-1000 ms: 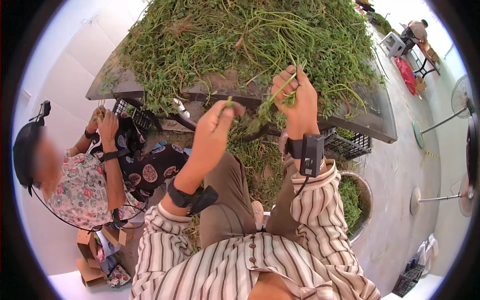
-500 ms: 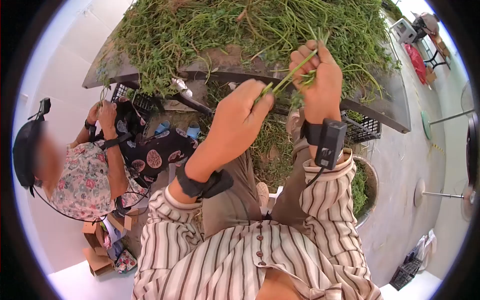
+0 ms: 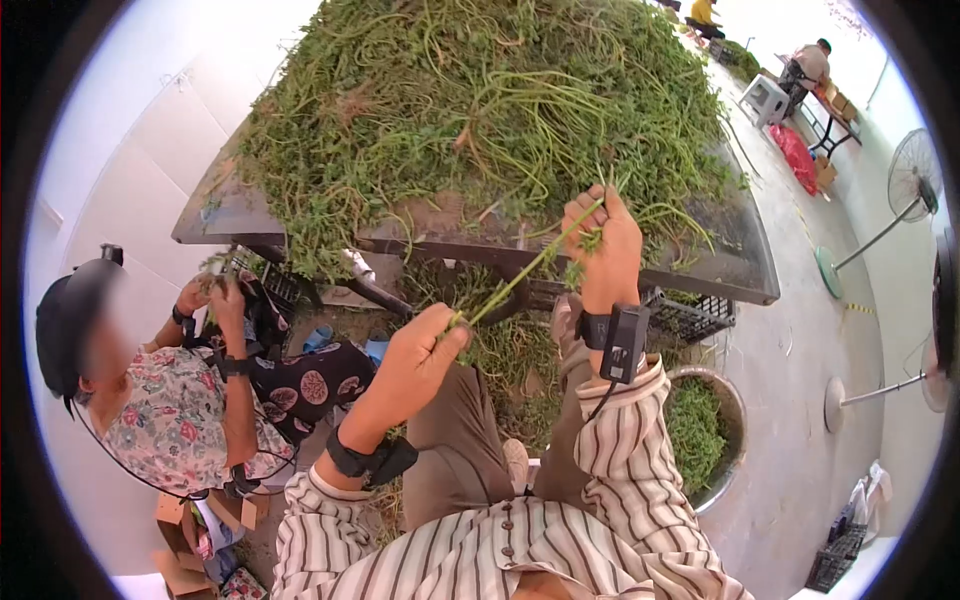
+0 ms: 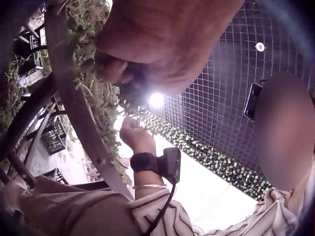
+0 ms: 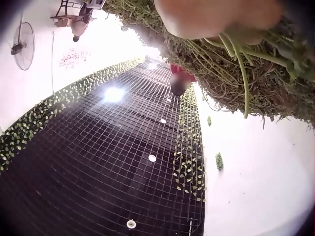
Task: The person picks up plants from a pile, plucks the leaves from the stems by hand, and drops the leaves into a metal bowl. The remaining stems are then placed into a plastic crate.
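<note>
A long green stem [image 3: 527, 268] stretches diagonally between the two hands in the head view. The left hand [image 3: 416, 358], below the table's front edge, pinches its lower end between thumb and fingers. At the table edge, the right hand [image 3: 607, 245] grips the upper end together with several short stems, whose tips stick out above its fingers. Cut-looking stem ends [image 5: 236, 54] show beside the right hand [image 5: 221, 17] in the right wrist view. The left hand [image 4: 162, 39] fills the top of the left wrist view, its fingertips partly hidden.
A large heap of greens [image 3: 480, 120] covers the dark table [image 3: 740, 225]. Below its right side are a black crate [image 3: 700, 318] and a round tub of greens [image 3: 735, 400]. Another person [image 3: 180, 400] sits at left, handling greens. Fans [image 3: 912, 180] stand at right.
The left hand first moved up to the right hand and took hold of the stem, then drew back down and left, leaving the stem stretched between them. The right hand keeps its bunch.
</note>
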Demonstrator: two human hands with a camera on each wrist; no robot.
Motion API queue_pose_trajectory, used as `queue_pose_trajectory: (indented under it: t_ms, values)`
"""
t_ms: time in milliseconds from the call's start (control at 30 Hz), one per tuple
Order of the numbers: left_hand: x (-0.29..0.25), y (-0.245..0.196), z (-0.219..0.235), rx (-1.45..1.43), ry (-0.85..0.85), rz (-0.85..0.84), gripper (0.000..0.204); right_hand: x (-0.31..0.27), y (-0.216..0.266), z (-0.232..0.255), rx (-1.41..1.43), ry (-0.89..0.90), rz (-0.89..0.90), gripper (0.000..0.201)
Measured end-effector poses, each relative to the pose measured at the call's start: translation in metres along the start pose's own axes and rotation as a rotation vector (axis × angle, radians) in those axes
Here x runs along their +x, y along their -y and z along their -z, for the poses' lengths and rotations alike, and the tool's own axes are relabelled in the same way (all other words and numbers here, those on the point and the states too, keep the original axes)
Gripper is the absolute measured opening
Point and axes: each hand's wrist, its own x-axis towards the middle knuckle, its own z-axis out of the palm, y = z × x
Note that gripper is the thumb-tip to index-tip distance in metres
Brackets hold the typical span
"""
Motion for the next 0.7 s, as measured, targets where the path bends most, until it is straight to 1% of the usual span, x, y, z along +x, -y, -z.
queue_pose_trajectory:
  t_ms: [33, 67, 100, 133, 200, 233, 267, 300, 333, 367, 400, 467, 500, 533, 600, 633, 667, 700]
  values:
    - [0.000, 0.002, 0.003, -0.055, 0.019, 0.039, 0.020, 0.007, -0.001, 0.011, 0.055, 0.125, -0.027, 0.024]
    - [0.000, 0.003, 0.004, -0.114, 0.040, 0.077, 0.020, 0.003, 0.001, 0.004, 0.106, 0.248, -0.055, 0.024]
    - [0.000, 0.003, 0.003, -0.148, 0.029, 0.091, 0.021, -0.002, 0.001, -0.002, -0.051, 0.037, 0.000, 0.024]
    - [-0.001, 0.004, 0.004, -0.146, 0.021, 0.087, 0.021, -0.005, 0.003, -0.010, -0.052, 0.047, 0.000, 0.024]
    - [-0.005, 0.007, 0.005, -0.176, 0.054, 0.129, 0.021, -0.011, 0.005, -0.020, -0.150, -0.130, -0.026, 0.025]
    - [-0.007, 0.006, 0.005, -0.177, 0.055, 0.139, 0.021, -0.008, 0.006, -0.017, -0.147, -0.119, -0.045, 0.025]
    - [-0.007, 0.007, 0.006, -0.174, 0.044, 0.111, 0.022, -0.008, 0.005, -0.017, -0.146, -0.128, -0.052, 0.025]
    - [-0.008, 0.007, 0.005, -0.174, 0.036, 0.087, 0.022, -0.009, 0.005, -0.016, -0.141, -0.071, -0.017, 0.024]
    - [-0.010, 0.005, 0.006, -0.177, 0.045, 0.107, 0.022, -0.011, 0.005, -0.012, -0.137, -0.020, 0.015, 0.023]
    - [-0.012, 0.001, 0.008, -0.178, 0.057, 0.135, 0.024, -0.005, 0.006, -0.004, -0.010, 0.159, -0.049, 0.022]
    - [-0.012, -0.001, 0.010, -0.175, 0.065, 0.150, 0.025, -0.001, 0.003, 0.001, -0.004, 0.149, -0.051, 0.022]
    - [-0.015, -0.003, 0.011, -0.175, 0.063, 0.149, 0.027, 0.004, 0.001, 0.004, 0.069, 0.198, -0.043, 0.023]
    - [-0.017, -0.002, 0.013, -0.187, 0.058, 0.194, 0.027, -0.002, 0.001, -0.004, 0.051, 0.056, -0.044, 0.023]
    - [-0.018, -0.002, 0.014, -0.199, 0.054, 0.241, 0.026, 0.000, 0.001, -0.001, 0.052, 0.052, -0.035, 0.023]
    - [-0.018, -0.005, 0.015, -0.198, 0.064, 0.226, 0.025, 0.003, 0.001, 0.000, 0.084, 0.133, -0.098, 0.023]
    - [-0.019, -0.006, 0.015, -0.197, 0.066, 0.219, 0.023, 0.002, 0.002, 0.002, 0.050, 0.080, -0.093, 0.022]
    - [-0.022, -0.006, 0.017, -0.202, 0.077, 0.222, 0.023, -0.003, 0.008, 0.001, 0.049, 0.068, -0.089, 0.022]
    - [-0.026, -0.004, 0.019, -0.246, 0.101, 0.194, 0.023, -0.009, 0.014, 0.003, -0.229, 0.071, 0.112, 0.023]
